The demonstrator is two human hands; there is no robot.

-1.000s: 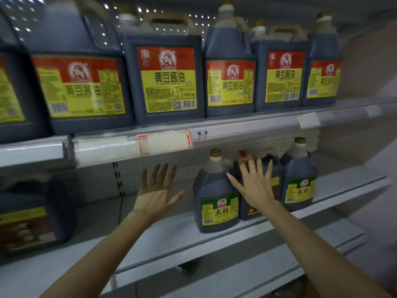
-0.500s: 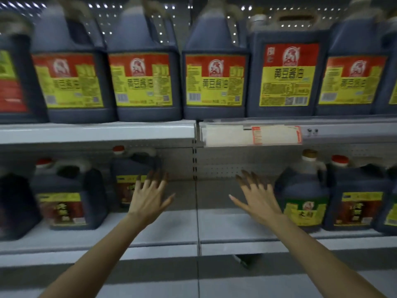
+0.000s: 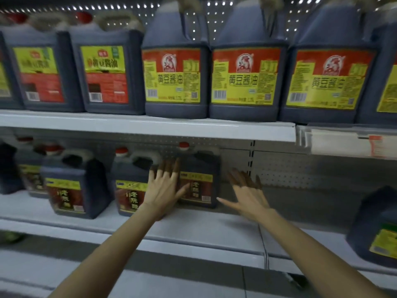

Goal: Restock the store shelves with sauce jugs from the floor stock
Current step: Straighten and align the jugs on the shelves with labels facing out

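White shelves point(image 3: 150, 125) carry dark sauce jugs point(image 3: 175, 82) — seemingly all upright.

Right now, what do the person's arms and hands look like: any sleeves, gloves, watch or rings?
Left hand and right hand are ungloved, with no rings showing. Left forearm and right forearm are bare to the frame's edge: no sleeve, watch or bracelet in view. Nails are too shadowed to judge.

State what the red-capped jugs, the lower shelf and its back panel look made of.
Red-capped jugs: probably moulded plastic, whitish-translucent at the handle loops and dark where the liquid fills them.
Lower shelf: likely painted sheet metal, smooth pale grey with a folded front lip.
Back panel: seemingly perforated metal, matt grey with regular rows of small holes.
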